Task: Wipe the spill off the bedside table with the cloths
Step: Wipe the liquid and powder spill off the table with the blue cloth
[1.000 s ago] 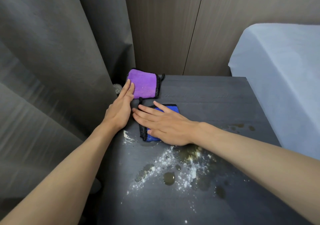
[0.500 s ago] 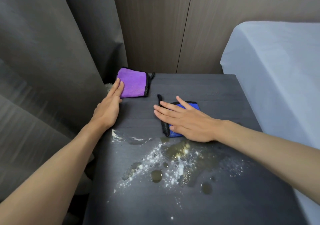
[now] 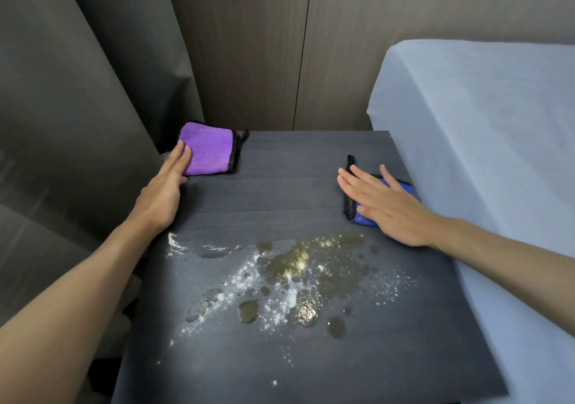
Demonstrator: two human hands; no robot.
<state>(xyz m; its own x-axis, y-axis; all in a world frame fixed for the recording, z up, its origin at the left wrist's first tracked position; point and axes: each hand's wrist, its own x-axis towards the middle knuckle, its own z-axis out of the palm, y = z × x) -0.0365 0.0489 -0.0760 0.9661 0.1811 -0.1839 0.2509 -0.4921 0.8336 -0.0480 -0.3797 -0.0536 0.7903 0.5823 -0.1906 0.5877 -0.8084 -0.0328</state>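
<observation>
My right hand (image 3: 385, 206), fingers flat, presses the blue cloth (image 3: 364, 218); the spill (image 3: 298, 266) lies just near-left. My left hand (image 3: 165, 190) rests flat-fingered on the purple cloth (image 3: 208, 148).

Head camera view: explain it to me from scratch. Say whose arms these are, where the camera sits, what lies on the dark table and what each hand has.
There is no machine here: a person wears one camera on the head, looking forward and down, so you see their own two bare arms. The dark bedside table carries a spill of yellowish liquid and white powder toward its near side. The left hand rests straight fingertips on a purple cloth at the far left corner. The right hand lies flat on a blue cloth near the right edge, beside the pale bed. Neither cloth is gripped or lifted.
</observation>
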